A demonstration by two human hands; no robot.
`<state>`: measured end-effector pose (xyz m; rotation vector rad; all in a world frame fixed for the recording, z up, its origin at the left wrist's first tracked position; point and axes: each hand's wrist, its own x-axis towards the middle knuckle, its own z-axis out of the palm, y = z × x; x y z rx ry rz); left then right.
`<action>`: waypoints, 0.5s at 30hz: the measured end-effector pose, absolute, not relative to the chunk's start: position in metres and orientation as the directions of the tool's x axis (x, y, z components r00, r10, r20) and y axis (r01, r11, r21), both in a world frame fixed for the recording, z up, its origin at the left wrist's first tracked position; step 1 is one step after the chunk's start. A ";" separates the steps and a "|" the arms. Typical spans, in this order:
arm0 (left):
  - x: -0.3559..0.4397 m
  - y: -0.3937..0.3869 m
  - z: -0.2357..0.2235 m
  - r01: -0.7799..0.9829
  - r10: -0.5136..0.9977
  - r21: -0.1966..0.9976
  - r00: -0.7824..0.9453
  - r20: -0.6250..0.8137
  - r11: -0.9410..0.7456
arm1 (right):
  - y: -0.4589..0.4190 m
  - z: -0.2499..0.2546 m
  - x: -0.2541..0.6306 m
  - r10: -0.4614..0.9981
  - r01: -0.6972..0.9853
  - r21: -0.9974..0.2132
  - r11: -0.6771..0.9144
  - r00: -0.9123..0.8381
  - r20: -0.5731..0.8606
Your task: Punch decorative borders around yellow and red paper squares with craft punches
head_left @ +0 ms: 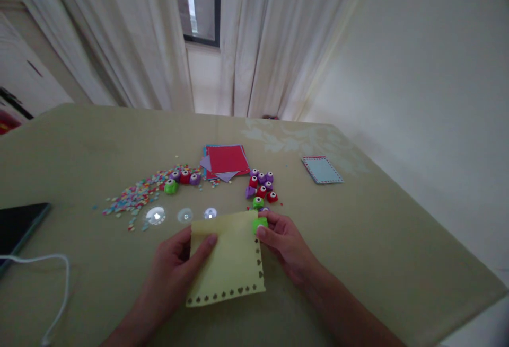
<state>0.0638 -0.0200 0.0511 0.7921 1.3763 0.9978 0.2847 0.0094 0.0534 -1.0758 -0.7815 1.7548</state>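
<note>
A person's left hand [172,262], lower left of centre, and right hand [287,241], just right of lower centre, are bare. Both forearms [342,299] are uncovered as far as the bottom of the frame, the right showing more length.

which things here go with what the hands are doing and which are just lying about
Part of the work:
yellow sheet, in the left hand
green block, in the right hand, at the sheet's edge
likely also small eyed blocks, stacked paper, confetti

Seemingly just lying about:
dark tablet
white cable
clear discs, use unclear
</note>
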 end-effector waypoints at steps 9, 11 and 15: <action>0.058 -0.019 0.054 -0.158 0.914 0.926 -0.175 -0.367 0.342 | 0.022 0.047 0.300 0.996 0.330 -0.941 0.079 0.004 0.085; 0.060 -0.022 0.060 -0.204 0.915 0.924 -0.180 -0.361 0.324 | 0.020 0.043 0.296 0.965 0.542 -0.798 0.262 -0.120 0.235; 0.063 -0.024 0.063 -0.246 0.921 0.918 -0.159 -0.355 0.311 | 0.020 0.033 0.282 0.825 0.663 -0.492 0.564 -0.419 0.380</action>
